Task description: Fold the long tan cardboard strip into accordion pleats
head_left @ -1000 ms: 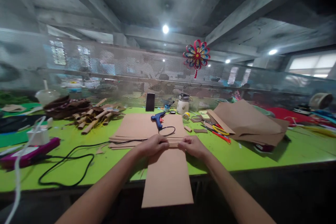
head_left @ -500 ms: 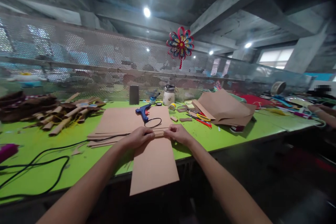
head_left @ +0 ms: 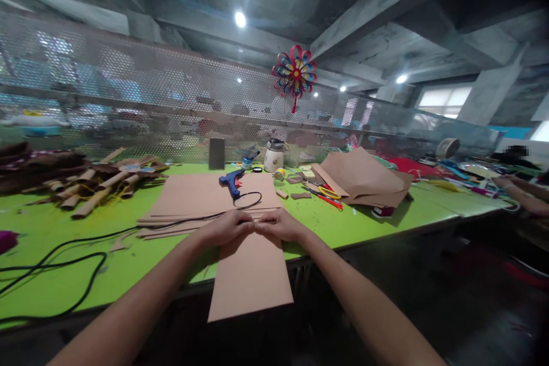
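A sheet of brown kraft paper (head_left: 253, 280) hangs over the front edge of the green table. At its far end, my left hand (head_left: 231, 226) and my right hand (head_left: 278, 224) meet with fingertips almost touching. Both are closed on the folded or rolled end of the sheet, which the fingers mostly hide. Just beyond them a stack of brown paper sheets (head_left: 189, 197) lies flat, with a blue glue gun (head_left: 231, 184) on top. The glue gun's black cord (head_left: 77, 240) runs off to the left.
Rolled paper tubes (head_left: 98, 197) are heaped at the left. Scissors (head_left: 328, 191), a white jar (head_left: 273, 159) and a dark upright block (head_left: 217, 153) stand or lie farther back. Large brown sheets (head_left: 364, 177) are piled at the right. Another person's arm (head_left: 523, 194) shows at the far right.
My right hand has moved left and my hands have come together over the paper's end, covering the folded strip seen between them before. The view has shifted slightly.
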The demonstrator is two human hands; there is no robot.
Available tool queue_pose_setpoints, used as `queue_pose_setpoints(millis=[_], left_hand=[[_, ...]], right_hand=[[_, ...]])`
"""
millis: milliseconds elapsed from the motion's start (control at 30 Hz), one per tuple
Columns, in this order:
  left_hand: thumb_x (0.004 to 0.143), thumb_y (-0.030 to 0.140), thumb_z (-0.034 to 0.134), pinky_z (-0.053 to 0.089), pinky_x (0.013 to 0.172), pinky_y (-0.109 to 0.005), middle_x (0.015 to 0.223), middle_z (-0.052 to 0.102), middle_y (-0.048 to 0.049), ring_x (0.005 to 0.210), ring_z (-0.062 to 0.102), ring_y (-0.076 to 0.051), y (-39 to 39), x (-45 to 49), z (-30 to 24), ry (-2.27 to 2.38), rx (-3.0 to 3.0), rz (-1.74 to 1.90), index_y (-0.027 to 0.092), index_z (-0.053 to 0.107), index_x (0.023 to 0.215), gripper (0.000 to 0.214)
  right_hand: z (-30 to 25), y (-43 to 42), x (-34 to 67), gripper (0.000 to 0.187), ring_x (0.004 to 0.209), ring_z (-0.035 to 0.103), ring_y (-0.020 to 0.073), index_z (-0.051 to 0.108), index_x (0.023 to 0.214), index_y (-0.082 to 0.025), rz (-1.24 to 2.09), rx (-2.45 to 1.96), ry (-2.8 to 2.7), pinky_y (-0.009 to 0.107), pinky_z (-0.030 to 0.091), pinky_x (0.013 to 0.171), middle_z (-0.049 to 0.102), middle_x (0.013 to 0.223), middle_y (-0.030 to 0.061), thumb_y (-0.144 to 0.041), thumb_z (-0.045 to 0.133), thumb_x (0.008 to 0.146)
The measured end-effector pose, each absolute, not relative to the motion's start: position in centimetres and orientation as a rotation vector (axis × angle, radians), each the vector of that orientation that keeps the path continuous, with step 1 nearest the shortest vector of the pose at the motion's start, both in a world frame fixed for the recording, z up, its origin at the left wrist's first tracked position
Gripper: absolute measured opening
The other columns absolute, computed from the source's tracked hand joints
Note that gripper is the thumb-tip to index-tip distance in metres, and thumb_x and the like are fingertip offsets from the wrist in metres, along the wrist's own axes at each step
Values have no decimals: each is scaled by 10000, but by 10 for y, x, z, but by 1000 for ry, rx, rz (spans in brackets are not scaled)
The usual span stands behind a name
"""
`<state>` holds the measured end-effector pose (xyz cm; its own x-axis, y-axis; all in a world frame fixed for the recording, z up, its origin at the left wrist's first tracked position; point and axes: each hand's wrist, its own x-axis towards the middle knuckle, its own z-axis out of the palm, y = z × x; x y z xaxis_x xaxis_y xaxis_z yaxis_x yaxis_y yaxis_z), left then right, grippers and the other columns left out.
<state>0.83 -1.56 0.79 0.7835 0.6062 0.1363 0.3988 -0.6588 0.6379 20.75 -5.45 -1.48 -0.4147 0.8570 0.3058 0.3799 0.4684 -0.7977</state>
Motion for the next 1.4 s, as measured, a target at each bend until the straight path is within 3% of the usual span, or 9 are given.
queue_pose_setpoints(millis=[233, 667, 800, 933, 1133, 1400], left_hand=[[832, 512, 428, 387, 656, -231, 777, 592, -41, 712, 503, -155, -13, 5, 9, 655, 2396, 430, 155, 622, 840, 406], [780, 589, 462, 274, 463, -207, 478, 457, 20, 458, 375, -90, -15, -1, 17, 814, 2321, 316, 129, 575, 654, 491], [744, 552, 521, 274, 465, -204, 476, 466, 27, 450, 362, -81, -12, -10, 24, 854, 2295, 323, 128, 582, 616, 447], [747, 482, 524, 305, 488, -204, 494, 506, 15, 465, 404, -87, -6, -23, 32, 775, 2285, 246, 130, 571, 564, 399], [734, 502, 526, 349, 464, -207, 470, 534, 2, 448, 481, -114, -8, -25, 33, 800, 2149, 182, 150, 526, 565, 391], [709, 574, 557, 319, 407, -193, 450, 518, 13, 400, 469, -98, -12, -22, 35, 896, 2089, 301, 147, 525, 613, 438]], right_hand=[[-15, -51, 213, 435, 575, 401, 84, 672, 743, -102, 859, -1100, -1976, 195, 329, 525, 513, 605, -13, -531, 600, 727], [-14, -53, 217, 408, 521, 300, 66, 559, 635, -122, 868, -1113, -1999, 202, 226, 475, 384, 549, -49, -514, 573, 750], [-8, -56, 222, 394, 511, 283, 63, 582, 714, -120, 949, -1084, -2027, 200, 207, 470, 373, 550, -55, -510, 559, 770], [-4, -60, 229, 379, 528, 347, 70, 601, 812, -120, 1010, -1011, -2026, 196, 270, 492, 430, 590, -38, -493, 535, 796], [-9, -57, 233, 343, 420, 385, 68, 564, 686, -133, 1016, -1163, -1782, 200, 272, 419, 462, 503, -39, -469, 628, 717], [-12, -52, 233, 342, 377, 300, 44, 547, 623, -143, 986, -1141, -1535, 198, 194, 388, 403, 453, -71, -459, 673, 658]])
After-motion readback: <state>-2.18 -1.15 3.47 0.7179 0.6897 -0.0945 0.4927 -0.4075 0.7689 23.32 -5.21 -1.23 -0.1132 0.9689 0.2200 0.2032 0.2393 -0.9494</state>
